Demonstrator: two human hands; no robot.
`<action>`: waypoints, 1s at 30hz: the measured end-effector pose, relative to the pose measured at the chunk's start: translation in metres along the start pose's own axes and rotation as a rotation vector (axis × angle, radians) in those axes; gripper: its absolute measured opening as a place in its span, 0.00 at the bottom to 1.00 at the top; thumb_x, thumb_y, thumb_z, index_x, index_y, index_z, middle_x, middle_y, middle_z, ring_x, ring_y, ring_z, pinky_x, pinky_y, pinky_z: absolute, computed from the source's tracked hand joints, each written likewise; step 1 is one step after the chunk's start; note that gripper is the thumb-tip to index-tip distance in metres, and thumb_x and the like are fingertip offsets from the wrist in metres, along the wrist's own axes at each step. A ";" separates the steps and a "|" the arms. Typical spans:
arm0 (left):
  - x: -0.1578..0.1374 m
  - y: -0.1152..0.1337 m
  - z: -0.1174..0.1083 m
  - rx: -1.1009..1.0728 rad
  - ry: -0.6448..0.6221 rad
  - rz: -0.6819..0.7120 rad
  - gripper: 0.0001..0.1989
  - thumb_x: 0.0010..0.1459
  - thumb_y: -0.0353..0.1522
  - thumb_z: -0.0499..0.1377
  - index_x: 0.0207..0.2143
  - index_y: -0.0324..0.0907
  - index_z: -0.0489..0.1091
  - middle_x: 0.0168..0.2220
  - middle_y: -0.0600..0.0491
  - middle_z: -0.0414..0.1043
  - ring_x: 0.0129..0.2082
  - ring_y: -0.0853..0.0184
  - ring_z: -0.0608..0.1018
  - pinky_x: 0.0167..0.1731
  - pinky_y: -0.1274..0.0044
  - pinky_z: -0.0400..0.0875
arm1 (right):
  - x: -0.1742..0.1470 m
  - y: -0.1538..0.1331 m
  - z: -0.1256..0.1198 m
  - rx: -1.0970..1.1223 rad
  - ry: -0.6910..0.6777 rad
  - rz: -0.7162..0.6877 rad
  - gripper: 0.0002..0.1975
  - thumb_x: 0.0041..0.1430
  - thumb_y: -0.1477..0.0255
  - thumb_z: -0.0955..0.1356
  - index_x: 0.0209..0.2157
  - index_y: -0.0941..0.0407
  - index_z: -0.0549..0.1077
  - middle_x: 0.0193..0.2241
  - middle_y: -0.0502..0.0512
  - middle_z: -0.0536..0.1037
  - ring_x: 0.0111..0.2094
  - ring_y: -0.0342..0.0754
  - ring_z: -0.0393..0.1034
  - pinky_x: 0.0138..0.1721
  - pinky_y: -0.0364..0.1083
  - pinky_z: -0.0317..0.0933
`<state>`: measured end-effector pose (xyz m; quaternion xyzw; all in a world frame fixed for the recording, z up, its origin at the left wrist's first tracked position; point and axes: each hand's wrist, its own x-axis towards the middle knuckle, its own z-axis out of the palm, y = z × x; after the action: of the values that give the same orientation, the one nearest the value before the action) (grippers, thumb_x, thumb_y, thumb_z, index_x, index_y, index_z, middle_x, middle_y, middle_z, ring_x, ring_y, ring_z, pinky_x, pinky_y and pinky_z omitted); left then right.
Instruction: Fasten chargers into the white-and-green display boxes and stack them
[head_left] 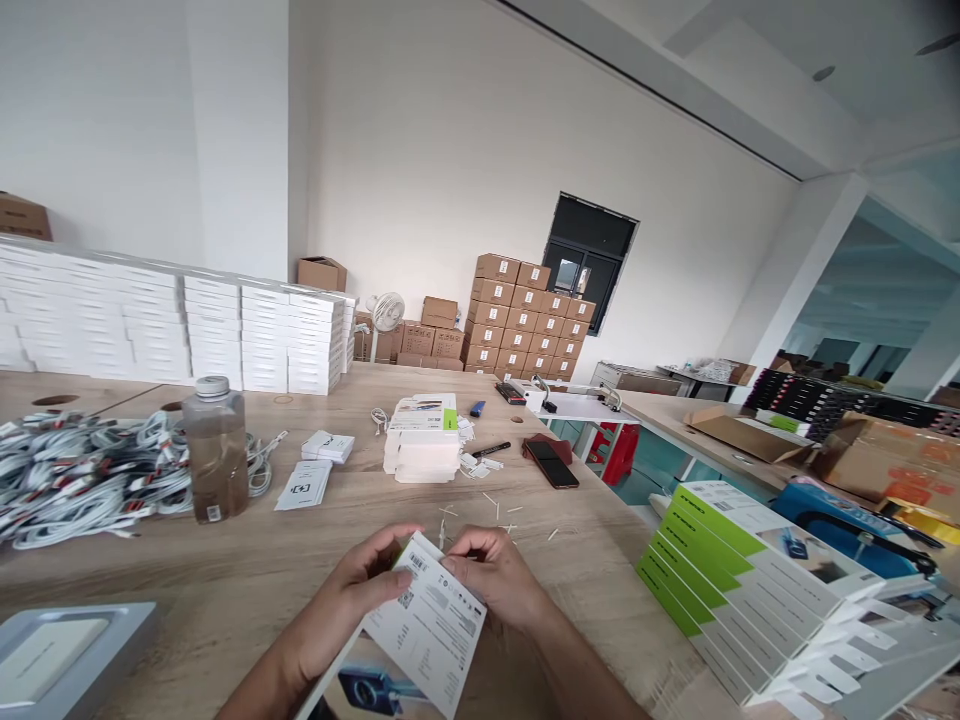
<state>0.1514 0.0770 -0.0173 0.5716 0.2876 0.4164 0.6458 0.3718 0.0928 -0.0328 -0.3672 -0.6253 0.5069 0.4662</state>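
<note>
A printed white product box (429, 630), with small text, a barcode and a picture of a blue device, is held tilted above the table close to me. My left hand (366, 580) is closed around its left side, with the thumb lying on the printed face near the barcode. At the upper right edge, my right hand (499, 575) has its fingers bent in a pinch against the box. What lies between those fingertips is hidden. Beyond my hands, a stack of white boxes (422, 455) with a printed, green-edged box on top stands on the table.
Left are coiled white cables (90, 480), a bottle (215, 450), leaflets (304, 485) and a grey tray (112, 650). A phone (551, 463), a black pen (491, 450) and paper scraps lie ahead. Green-sided boxes (720, 590) with open flaps are stacked right. White boxes (262, 340) line the back.
</note>
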 end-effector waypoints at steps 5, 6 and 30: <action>0.000 0.003 -0.002 -0.065 -0.003 0.009 0.13 0.58 0.33 0.60 0.47 0.46 0.69 0.37 0.54 0.73 0.35 0.65 0.74 0.35 0.74 0.66 | -0.001 -0.005 -0.001 0.038 -0.044 0.007 0.13 0.52 0.62 0.74 0.26 0.59 0.78 0.23 0.48 0.75 0.24 0.41 0.64 0.28 0.42 0.56; 0.000 0.003 -0.003 -0.082 0.010 0.015 0.12 0.58 0.33 0.61 0.46 0.46 0.69 0.36 0.55 0.73 0.34 0.65 0.74 0.34 0.75 0.66 | -0.001 -0.005 -0.001 0.041 -0.036 0.011 0.13 0.53 0.62 0.73 0.27 0.59 0.78 0.24 0.49 0.75 0.25 0.41 0.65 0.29 0.42 0.56; -0.003 0.015 0.006 -0.217 0.306 0.063 0.20 0.47 0.39 0.67 0.44 0.45 0.73 0.33 0.54 0.76 0.28 0.64 0.76 0.28 0.75 0.69 | -0.019 -0.024 0.007 0.265 -0.191 0.159 0.26 0.55 0.60 0.73 0.55 0.49 0.71 0.48 0.55 0.78 0.50 0.53 0.70 0.55 0.56 0.58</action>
<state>0.1520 0.0710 -0.0024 0.4372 0.3179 0.5471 0.6391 0.3709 0.0680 -0.0142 -0.3010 -0.5636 0.6525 0.4074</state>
